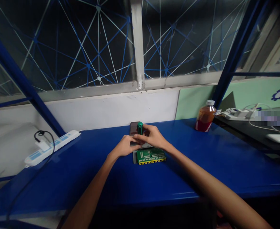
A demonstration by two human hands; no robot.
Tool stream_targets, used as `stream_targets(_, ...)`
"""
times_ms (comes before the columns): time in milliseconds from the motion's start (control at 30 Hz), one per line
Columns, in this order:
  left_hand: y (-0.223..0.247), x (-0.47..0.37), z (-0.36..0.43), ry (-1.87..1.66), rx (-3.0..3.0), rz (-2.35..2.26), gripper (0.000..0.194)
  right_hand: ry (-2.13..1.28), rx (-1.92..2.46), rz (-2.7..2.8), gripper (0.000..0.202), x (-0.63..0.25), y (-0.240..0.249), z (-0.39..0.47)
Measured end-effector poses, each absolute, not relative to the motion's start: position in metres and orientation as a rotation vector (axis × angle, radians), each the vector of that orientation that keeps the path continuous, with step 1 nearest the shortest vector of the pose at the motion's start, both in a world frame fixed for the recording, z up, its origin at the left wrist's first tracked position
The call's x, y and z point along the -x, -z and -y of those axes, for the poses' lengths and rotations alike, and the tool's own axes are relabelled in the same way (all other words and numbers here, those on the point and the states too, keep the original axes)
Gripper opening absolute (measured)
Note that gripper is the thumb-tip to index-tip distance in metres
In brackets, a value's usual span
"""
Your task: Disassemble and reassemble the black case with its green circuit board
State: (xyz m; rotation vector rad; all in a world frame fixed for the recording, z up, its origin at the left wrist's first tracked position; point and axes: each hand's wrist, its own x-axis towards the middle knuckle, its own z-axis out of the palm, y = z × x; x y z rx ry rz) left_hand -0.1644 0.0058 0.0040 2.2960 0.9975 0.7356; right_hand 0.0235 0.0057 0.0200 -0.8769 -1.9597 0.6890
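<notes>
Gripped nearly upright in the right hand (155, 138), above a blue table (94, 181): a green-handled screwdriver (140, 128), poised over the left rear part of a green circuit board (153, 156) with a yellow, toothed front edge. Visible below the fingers, only a sliver of thin shaft; tip too small to make out. Impossible to confirm: contact with the board. Curled close beside the shaft, the left hand (124, 146), thumb and fingertips bunched near the right hand's; cannot tell whether pinching the shaft or merely near it. Lying flat on the table, the board, with a gray strip showing along its left side. Behind it, largely hidden by both hands, a dark, flat object (133, 128), hard to identify. At left, a white power strip (69, 136) and a black cable (53, 144), blurred and cut off at lower left. At right rear, a white-capped bottle (205, 117); beyond it, a pixelated patch (273, 117).
</notes>
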Motion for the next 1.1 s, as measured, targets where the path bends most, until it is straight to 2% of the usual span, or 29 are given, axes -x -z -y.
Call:
stream_targets(267,-0.001,0.164,-0.008,-0.788,-2.295,-1.031,0.013,-0.673,0.876,1.945,0.030,-0.023,-0.022,-0.004)
stream_targets(400,-0.002,0.166,-0.008,-0.701,-2.326,-1.012,0.019,-0.705,0.872,1.905,0.030,-0.023,-0.025,-0.003)
stream_targets(700,-0.007,0.166,-0.005,-0.533,-2.382,-0.922,0.018,-0.824,0.893,1.815,0.034,-0.027,-0.028,-0.004)
stream_targets(1100,-0.003,0.159,-0.006,-0.726,-2.357,-1.074,0.015,-0.905,0.821,1.647,0.038,-0.041,-0.039,-0.012)
